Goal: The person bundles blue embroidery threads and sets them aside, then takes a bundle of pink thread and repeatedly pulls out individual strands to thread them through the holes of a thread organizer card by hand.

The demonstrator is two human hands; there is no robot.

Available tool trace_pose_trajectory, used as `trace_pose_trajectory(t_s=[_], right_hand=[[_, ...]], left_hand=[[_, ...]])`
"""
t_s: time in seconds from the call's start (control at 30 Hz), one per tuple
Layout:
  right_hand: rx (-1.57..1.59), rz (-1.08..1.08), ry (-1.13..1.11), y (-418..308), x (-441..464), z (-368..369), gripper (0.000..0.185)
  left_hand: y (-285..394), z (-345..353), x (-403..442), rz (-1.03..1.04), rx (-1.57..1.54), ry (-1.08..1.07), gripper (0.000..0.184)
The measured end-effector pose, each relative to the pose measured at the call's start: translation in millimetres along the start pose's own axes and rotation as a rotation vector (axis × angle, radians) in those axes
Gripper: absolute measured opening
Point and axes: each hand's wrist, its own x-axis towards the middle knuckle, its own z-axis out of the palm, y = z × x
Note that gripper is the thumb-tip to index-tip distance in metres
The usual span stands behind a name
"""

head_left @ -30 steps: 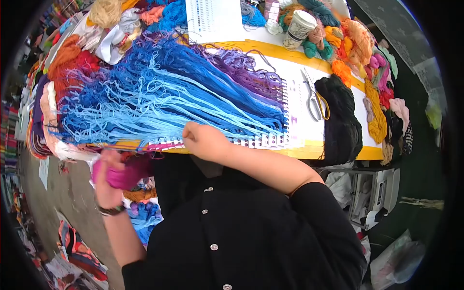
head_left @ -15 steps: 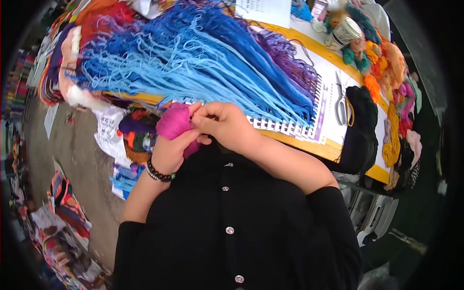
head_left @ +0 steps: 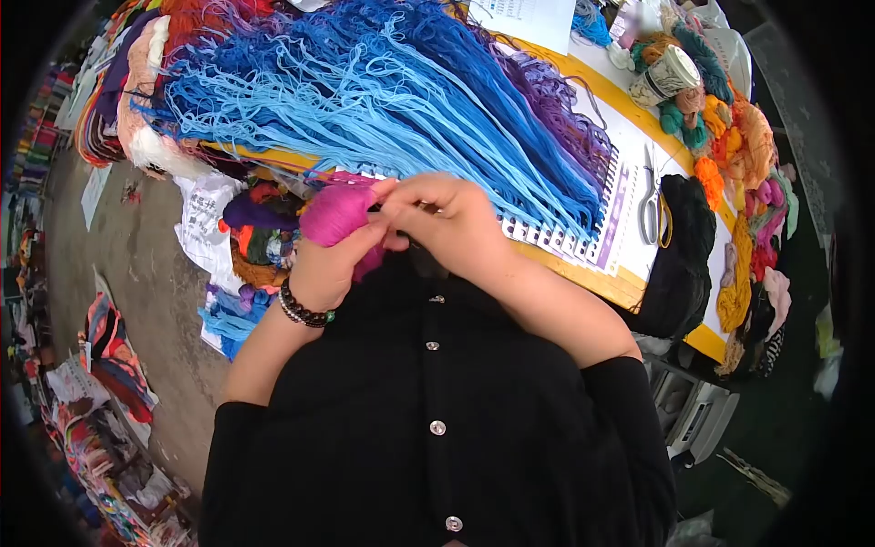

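Note:
A bundled skein of magenta yarn point(head_left: 335, 215) sits in my left hand point(head_left: 330, 264), which is closed around it from below, thumb on top. My right hand point(head_left: 447, 219) pinches at the skein's right edge, thumb and forefinger pressed together against the left thumb. The exact bit of yarn between those fingertips is too small to see. Just beyond both hands, long blue yarn strands point(head_left: 401, 100) fan across the table, threaded along one end into white cards with holes point(head_left: 547, 239). Purple strands point(head_left: 565, 118) lie on their far side.
Grey scissors point(head_left: 650, 205) rest on white sheets at the right, beside a black yarn bundle point(head_left: 679, 260). Farther right are a patterned cup point(head_left: 665, 75) and orange yarn point(head_left: 708, 175). Below the table's left edge hang a printed paper point(head_left: 202, 219) and mixed skeins point(head_left: 260, 237).
The view has shifted slightly, so table things appear a little to the right. Both hands stay together at the magenta yarn; the right fingers' pose has changed slightly.

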Motion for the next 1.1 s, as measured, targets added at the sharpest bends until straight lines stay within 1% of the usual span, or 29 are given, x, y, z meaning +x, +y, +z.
trace_pose_trajectory(t_s=[0.03, 0.07, 0.1, 0.13, 0.17, 0.2, 0.23, 0.27, 0.3, 0.33, 0.4, 0.43, 0.47, 0.5, 0.53, 0.57, 0.6, 0.63, 0.7, 0.77, 0.8, 0.83, 0.87, 0.9, 0.93, 0.97, 1.0, 1.07, 1.1], right_hand=[[-0.111, -0.228, 0.047, -1, 0, -9, 0.005], [-0.159, -0.181, 0.097, -10, -1, -25, 0.007], [0.196, -0.131, 0.096, -27, -2, -42, 0.009], [0.423, -0.125, 0.001, -56, -6, -68, 0.013], [0.511, -0.075, 0.014, -80, -16, -95, 0.014], [0.691, -0.265, -0.068, -96, -25, -122, 0.016], [0.79, -0.324, 0.068, -115, -37, -156, 0.012], [0.629, -0.398, 0.254, -130, -50, -183, 0.01], [0.176, -0.443, 0.479, -135, -65, -229, 0.014], [-0.358, -0.501, 1.145, -134, -59, -226, 0.021], [-0.958, -0.484, 1.208, -114, -60, -230, 0.024], [-0.908, -0.379, 1.184, -106, -45, -186, 0.02], [-1.03, -0.319, 0.911, -85, -36, -171, 0.017], [-0.879, -0.117, 0.656, -58, -27, -144, 0.017], [-0.803, -0.14, 0.414, -23, -15, -121, 0.018], [-0.771, 0.13, 0.222, -26, -11, -88, 0.017], [-0.811, 0.08, 0.123, -8, -5, -76, 0.016], [-0.756, 0.064, 0.181, -5, -6, -77, 0.016], [-0.7, 0.064, 0.318, -13, -11, -98, 0.016], [-0.648, 0.056, 0.498, -27, -26, -161, 0.021], [-0.638, 0.107, 0.691, -33, -37, -205, 0.024], [-0.632, 0.194, 0.867, -47, -54, -254, 0.025], [-0.767, 0.16, 1.05, -63, -69, -294, 0.027], [-0.836, -0.053, 1.041, -61, -105, -373, 0.026], [-0.849, -0.043, 1.196, -70, -137, -434, 0.025], [-1.044, 0.017, 1.362, -86, -159, -446, 0.026], [-1.078, -0.004, 1.468, -100, -176, -463, 0.028], [-1.339, -0.097, 1.486, -133, -134, -357, 0.026], [-1.14, -0.25, 1.367, -120, -125, -373, 0.024]], left_hand=[[0, -5, 0, 0.045, -0.03, -0.021, 0.034], [4, -11, 0, 0.127, 0.034, -0.047, 0.033], [4, -24, -3, 0.07, -0.14, -0.007, 0.034], [5, -46, -6, 0.034, -0.225, 0.03, 0.034], [14, -65, -11, -0.003, -0.329, 0.075, 0.035], [27, -79, -14, 0.024, -0.434, 0.01, 0.037], [39, -94, -24, 0.095, -0.358, 0.156, 0.037], [44, -118, -28, 0.164, -0.431, 0.089, 0.037], [50, -138, -34, 0.198, -0.412, 0.167, 0.038], [50, -140, -34, 0.197, -0.413, 0.169, 0.038], [50, -141, -32, 0.178, -0.388, 0.111, 0.038], [46, -123, -24, 0.136, -0.352, 0.124, 0.038], [40, -110, -13, 0.051, -0.313, 0.148, 0.036], [34, -91, -3, 0.027, -0.201, 0.16, 0.035], [28, -75, 7, -0.068, -0.238, 0.089, 0.032], [23, -57, 15, -0.097, -0.136, 0.137, 0.028], [21, -53, 18, -0.112, -0.186, 0.148, 0.026], [21, -52, 20, -0.127, -0.236, 0.159, 0.024], [36, -100, 13, 0.015, -0.533, 0.019, 0.025], [69, -158, -12, 0.188, -0.506, 0.197, 0.033], [81, -195, -29, 0.313, -0.414, 0.238, 0.035], [94, -242, -53, 0.351, -0.416, 0.28, 0.036], [103, -276, -76, 0.395, -0.417, 0.324, 0.037], [114, -284, -93, 0.455, -0.374, 0.618, 0.038], [125, -286, -108, 0.507, -0.323, 0.912, 0.039], [132, -285, -122, 0.529, -0.247, 0.905, 0.041], [135, -284, -131, 0.554, -0.173, 0.897, 0.043], [125, -278, -133, 0.502, -0.15, 0.559, 0.051], [116, -264, -122, 0.447, -0.171, 0.362, 0.054]])
